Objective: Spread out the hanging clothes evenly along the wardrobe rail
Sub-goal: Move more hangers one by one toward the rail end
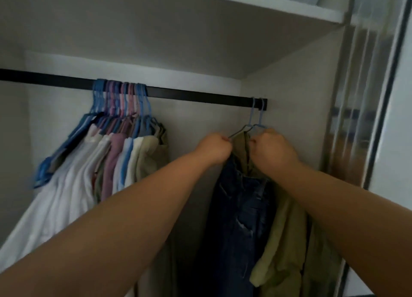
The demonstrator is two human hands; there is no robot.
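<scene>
- Nearest us, two bare forearms reach up into the wardrobe, one from each lower corner of the view.
- Our left hand (pixel 214 148) is clenched on the shoulder of a light blue hanger (pixel 249 120); our right hand (pixel 273 150) is clenched at the olive cloth just beside the second light blue hanger (pixel 261 118), though we cannot tell whether it grips cloth or wire.
- Below the hands hang two garments: dark blue jeans (pixel 240 218) and, touching them on the right, an olive garment (pixel 283 234), both hanging lengthwise straight down.
- Those two hangers hook over the far right end of the rail (pixel 196 95), beside the wardrobe's side wall (pixel 294 91).
- The black rail runs left to right, one bar, dropping slightly toward the right.
- Well apart, near the rail's middle, a tight bunch of clothes (pixel 107 160) in white, mauve, cream and olive slants down to the left; the hooks (pixel 121 90) are too crowded to count.
- Above sits one white shelf (pixel 245 0).
</scene>
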